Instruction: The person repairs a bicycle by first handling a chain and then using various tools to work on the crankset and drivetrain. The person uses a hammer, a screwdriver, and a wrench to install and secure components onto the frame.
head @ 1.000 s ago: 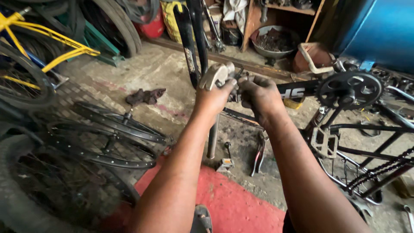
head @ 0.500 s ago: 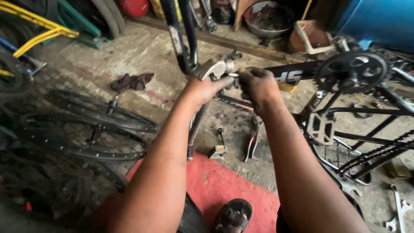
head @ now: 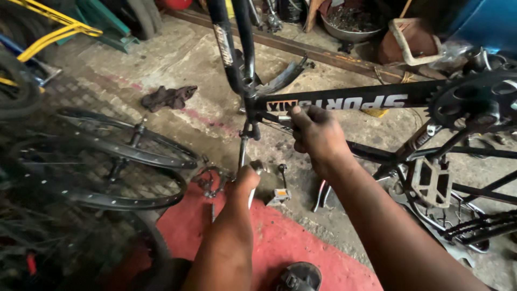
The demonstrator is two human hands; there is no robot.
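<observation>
While the black bicycle frame [head: 344, 101] lies upside down across the concrete floor [head: 177, 59], right hand [head: 318, 134] is clenched on a small metal part [head: 284, 118] at the frame's seat junction, fingers curled tight around it. Left hand [head: 243, 183] sits lower, grasping a long metal tool [head: 243, 153] that runs up to the same junction. Chainring [head: 474, 102] and pedal [head: 433, 182] sit at right on the frame. Loose wheel rims [head: 124, 161] lie at left, partly stacked. Dark rag [head: 168, 97] on floor beyond them. Red mat [head: 280, 242] under the arms, small bracket [head: 278, 196] and pliers [head: 321, 195] near its edge. Yellow frame [head: 51, 35] top left, metal bowl [head: 350, 24] at back
</observation>
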